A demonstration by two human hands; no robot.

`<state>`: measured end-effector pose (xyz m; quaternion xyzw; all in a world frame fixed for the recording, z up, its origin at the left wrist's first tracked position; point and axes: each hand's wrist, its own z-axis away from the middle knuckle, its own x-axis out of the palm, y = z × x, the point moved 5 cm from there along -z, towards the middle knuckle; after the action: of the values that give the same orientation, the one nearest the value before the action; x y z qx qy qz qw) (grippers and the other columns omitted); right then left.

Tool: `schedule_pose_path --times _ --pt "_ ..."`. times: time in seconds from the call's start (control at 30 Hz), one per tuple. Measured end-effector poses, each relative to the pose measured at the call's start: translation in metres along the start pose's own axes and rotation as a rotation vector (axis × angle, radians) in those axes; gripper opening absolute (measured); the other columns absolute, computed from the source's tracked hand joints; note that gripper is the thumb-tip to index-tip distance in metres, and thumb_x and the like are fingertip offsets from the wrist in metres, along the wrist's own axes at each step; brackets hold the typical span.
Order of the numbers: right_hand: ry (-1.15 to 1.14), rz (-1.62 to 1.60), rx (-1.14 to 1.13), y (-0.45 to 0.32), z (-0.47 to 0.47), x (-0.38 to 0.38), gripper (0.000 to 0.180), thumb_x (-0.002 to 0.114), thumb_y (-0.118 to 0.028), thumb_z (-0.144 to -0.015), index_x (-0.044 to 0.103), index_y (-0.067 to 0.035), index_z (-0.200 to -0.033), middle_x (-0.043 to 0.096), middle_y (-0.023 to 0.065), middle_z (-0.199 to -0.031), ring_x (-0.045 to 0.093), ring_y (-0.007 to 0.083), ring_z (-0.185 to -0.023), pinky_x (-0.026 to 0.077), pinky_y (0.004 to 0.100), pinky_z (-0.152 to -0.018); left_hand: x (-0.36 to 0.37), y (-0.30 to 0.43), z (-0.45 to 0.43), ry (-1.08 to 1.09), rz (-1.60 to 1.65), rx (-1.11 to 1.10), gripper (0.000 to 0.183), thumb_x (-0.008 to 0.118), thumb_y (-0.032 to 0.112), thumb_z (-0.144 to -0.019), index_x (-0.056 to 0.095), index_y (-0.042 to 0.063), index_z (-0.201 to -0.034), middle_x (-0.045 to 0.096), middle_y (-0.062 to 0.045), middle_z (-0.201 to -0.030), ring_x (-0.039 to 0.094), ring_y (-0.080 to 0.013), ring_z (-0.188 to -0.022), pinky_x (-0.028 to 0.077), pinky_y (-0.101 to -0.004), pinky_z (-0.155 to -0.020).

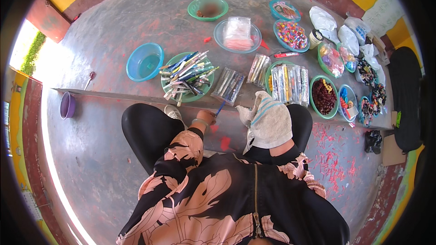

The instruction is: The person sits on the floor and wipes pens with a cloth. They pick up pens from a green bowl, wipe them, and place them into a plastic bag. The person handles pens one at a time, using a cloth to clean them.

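My left hand (pixel 207 117) holds a blue pen (pixel 220 108) by one end; the pen points up and to the right. Over my right hand lies a white towel (pixel 272 122) with pale blue stripes, so its fingers are hidden. Just beyond the pen, a clear packet of pens (pixel 229 85) rests at the edge of the raised floor. A green basin (pixel 208 92) heaped with loose pens stands left of that packet. Several bagged pens (pixel 290 83) lie on another green basin (pixel 269 75) beyond the towel, with a smaller pen packet (pixel 259 68) beside it.
An empty blue basin (pixel 145 62), a purple bucket (pixel 67 105) and scissors (pixel 90 79) are at the left. Plastic bags fill a blue basin (pixel 218 37) farther back. Basins of beads (pixel 291 34) and dark red items (pixel 323 98) stand right. The floor step (pixel 112 96) runs across, before my knees.
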<state>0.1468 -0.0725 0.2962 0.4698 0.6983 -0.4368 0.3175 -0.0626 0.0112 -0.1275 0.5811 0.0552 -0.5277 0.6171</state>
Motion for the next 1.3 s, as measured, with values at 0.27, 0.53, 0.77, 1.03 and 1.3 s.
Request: schedule_pose_path --times 0.27,0.53,0.77,1.03,1.3 --pt "-0.051 0.040 0.009 -0.008 -0.005 0.000 0.034 0.065 -0.030 -0.069 0.052 -0.003 -0.084 0.054 0.0146 -0.067 0.056 0.0310 -0.064 0.044 0.0362 -0.058 -0.053 0.089 0.012 0.223 0.389 -0.360 0.018 0.068 0.010 -0.072 0.062 -0.001 -0.084 0.063 -0.010 -0.079 0.060 -0.0132 -0.065 0.050 -0.0264 -0.056" --pt "-0.025 -0.023 -0.067 0.007 0.000 0.016 0.026 0.066 -0.025 -0.068 0.047 -0.007 -0.071 0.050 0.0132 -0.061 0.054 0.0303 -0.059 0.042 0.0359 -0.054 -0.043 0.095 0.006 0.298 1.319 -0.582 0.010 0.058 0.000 -0.077 0.058 -0.006 -0.085 0.060 -0.014 -0.074 0.062 -0.0231 -0.063 0.055 -0.0287 -0.057" --pt "-0.079 -0.018 0.000 0.004 -0.008 0.013 0.023 0.065 -0.021 -0.068 0.048 -0.007 -0.072 0.050 0.0132 -0.063 0.053 0.0301 -0.061 0.042 0.0361 -0.055 -0.024 0.098 -0.009 0.353 1.490 -0.449 0.009 0.057 0.002 -0.078 0.059 -0.004 -0.084 0.058 -0.009 -0.074 0.062 -0.0212 -0.066 0.053 -0.0291 -0.054" --pt "-0.235 0.040 -0.015 0.010 0.001 0.025 0.042 0.056 -0.020 -0.069 0.052 -0.004 -0.107 0.056 0.0130 -0.082 0.054 0.0302 -0.077 0.044 0.0369 -0.068 -0.002 0.065 -0.062 0.450 1.073 -0.205 0.014 0.052 -0.001 -0.080 0.057 -0.003 -0.093 0.057 -0.009 -0.082 0.058 -0.0175 -0.066 0.050 -0.0231 -0.054" --pt "-0.298 0.052 -0.048 0.012 0.000 0.031 0.045 0.057 -0.021 -0.070 0.050 -0.003 -0.110 0.056 0.0141 -0.082 0.054 0.0310 -0.077 0.043 0.0376 -0.069 -0.014 0.093 -0.056 0.366 1.391 -0.458 0.005 0.051 -0.002 -0.079 0.055 -0.002 -0.082 0.058 -0.012 -0.077 0.056 -0.0171 -0.061 0.046 -0.0228 -0.050"
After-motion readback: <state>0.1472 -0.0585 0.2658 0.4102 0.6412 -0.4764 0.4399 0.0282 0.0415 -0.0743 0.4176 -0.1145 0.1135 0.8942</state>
